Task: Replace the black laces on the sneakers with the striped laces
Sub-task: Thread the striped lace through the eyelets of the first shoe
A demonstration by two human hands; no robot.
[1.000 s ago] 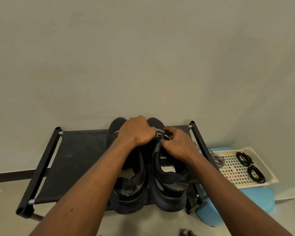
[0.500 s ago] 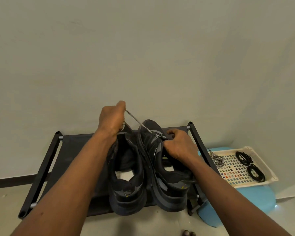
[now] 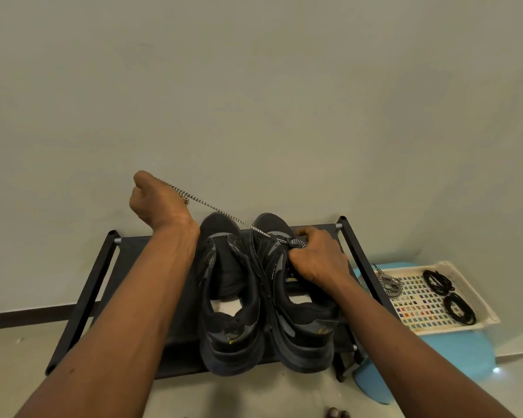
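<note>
On rack (image 3: 82,300), two sneakers (image 3: 233,297), two hands (image 3: 157,203), one striped lace (image 3: 218,211)

It looked like a home entryway: a low black shoe rack (image 3: 82,297) stood against a plain pale wall (image 3: 254,86) with a dark skirting strip (image 3: 27,315), and a blue stool (image 3: 453,354) at the right carried a plastic tray (image 3: 489,315).

A black rack (image 3: 82,300) stands beside a blue stool (image 3: 453,354) holding a cream tray (image 3: 483,309).
</note>
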